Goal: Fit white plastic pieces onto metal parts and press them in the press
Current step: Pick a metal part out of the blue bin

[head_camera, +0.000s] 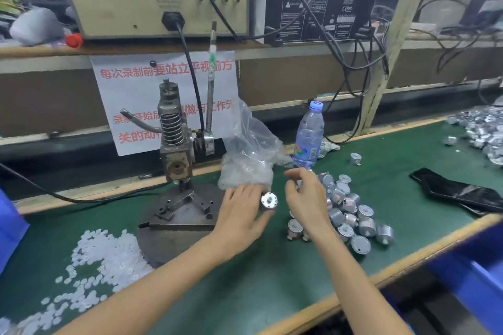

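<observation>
1. Head view: the left hand (239, 215) grips one round metal part (269, 201) between thumb and fingers, its flat face up, just right of the press (174, 144).
2. The right hand (307, 198) hovers beside it with fingers curled, at the edge of the pile of metal parts (351, 215); whether it pinches anything cannot be told.
3. White plastic pieces (109, 258) lie scattered on the green mat (272, 280) left of the press; a water bottle (309, 136) stands behind the pile.
</observation>
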